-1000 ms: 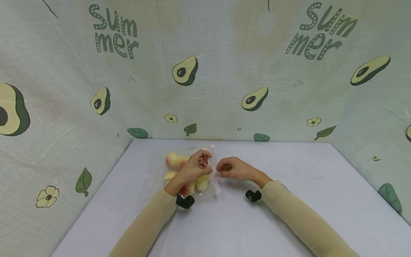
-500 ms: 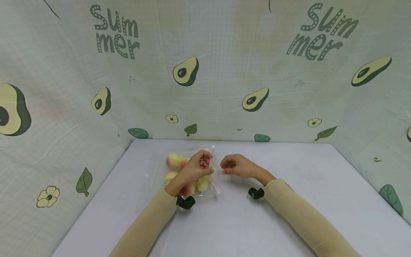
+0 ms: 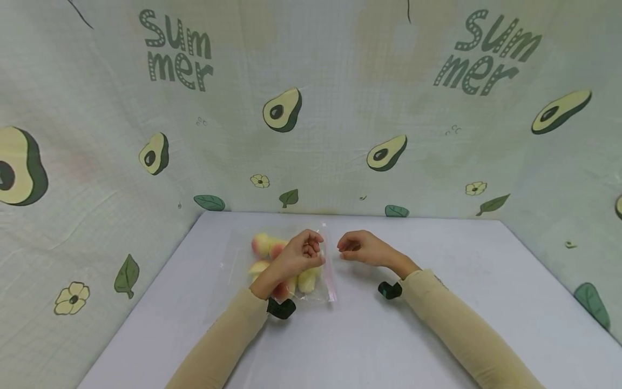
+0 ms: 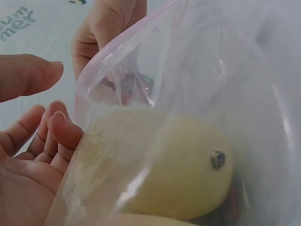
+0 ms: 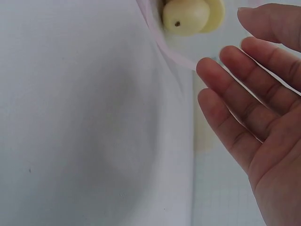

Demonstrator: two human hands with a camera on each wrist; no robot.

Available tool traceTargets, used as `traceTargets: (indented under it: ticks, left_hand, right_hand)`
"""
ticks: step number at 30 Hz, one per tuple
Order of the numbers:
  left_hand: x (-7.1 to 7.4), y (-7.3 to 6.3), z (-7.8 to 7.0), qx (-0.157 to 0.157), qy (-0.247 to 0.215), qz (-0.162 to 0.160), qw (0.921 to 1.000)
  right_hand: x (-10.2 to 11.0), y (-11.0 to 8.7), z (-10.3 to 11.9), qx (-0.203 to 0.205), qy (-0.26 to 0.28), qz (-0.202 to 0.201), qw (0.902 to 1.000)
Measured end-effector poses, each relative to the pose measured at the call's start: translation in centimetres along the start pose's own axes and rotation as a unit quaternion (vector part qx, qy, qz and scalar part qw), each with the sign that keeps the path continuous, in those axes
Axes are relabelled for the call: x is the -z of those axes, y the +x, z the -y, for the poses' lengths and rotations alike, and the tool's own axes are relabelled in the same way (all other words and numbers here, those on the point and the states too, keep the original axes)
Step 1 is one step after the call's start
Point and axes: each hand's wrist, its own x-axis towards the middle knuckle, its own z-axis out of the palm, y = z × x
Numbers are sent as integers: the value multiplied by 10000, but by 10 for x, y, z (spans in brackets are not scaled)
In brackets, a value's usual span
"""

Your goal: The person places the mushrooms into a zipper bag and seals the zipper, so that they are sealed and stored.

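Observation:
A clear zip bag (image 3: 332, 289) with a pink edge lies on the table, holding several yellow and red-blushed fruits (image 3: 260, 245). One pale yellow, pear-like fruit (image 4: 178, 165) with a dark end shows through the plastic in the left wrist view. My left hand (image 3: 293, 256) is over the bag and hides part of it. Its fingers bend loosely, the thumb stands apart, and nothing is between them. To the right of the pink edge is my right hand (image 3: 364, 248), apart from the bag. In the right wrist view its fingers (image 5: 235, 87) are relaxed and hold nothing.
A white table (image 3: 437, 313) meets a cloth backdrop (image 3: 330, 108) printed with avocados and leaves at its back and sides. Small black devices sit at the left wrist (image 3: 282, 308) and the right wrist (image 3: 390, 290).
My right hand has drawn away from the bag's pink edge, to the right and slightly upward. My left hand has stayed almost in place over the bag.

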Motion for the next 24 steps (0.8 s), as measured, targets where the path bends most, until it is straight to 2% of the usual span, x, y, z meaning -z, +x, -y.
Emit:
traceTargets:
  ticks: [11, 15, 20, 24]
  left_hand:
    - [-2, -3, -4, -114, 42, 21, 9999]
    - [-3, 0, 5, -129, 173, 48, 9998]
    - [1, 8, 20, -170, 331, -183, 9991]
    - [8, 10, 16, -294, 393, -314, 9983]
  right_hand:
    - [1, 1, -2, 14, 17, -154, 9999]
    - [0, 0, -4, -47, 6, -136, 9999]
    - [2, 3, -2, -68, -135, -193, 9997]
    - [5, 7, -1, -59, -240, -287, 9993]
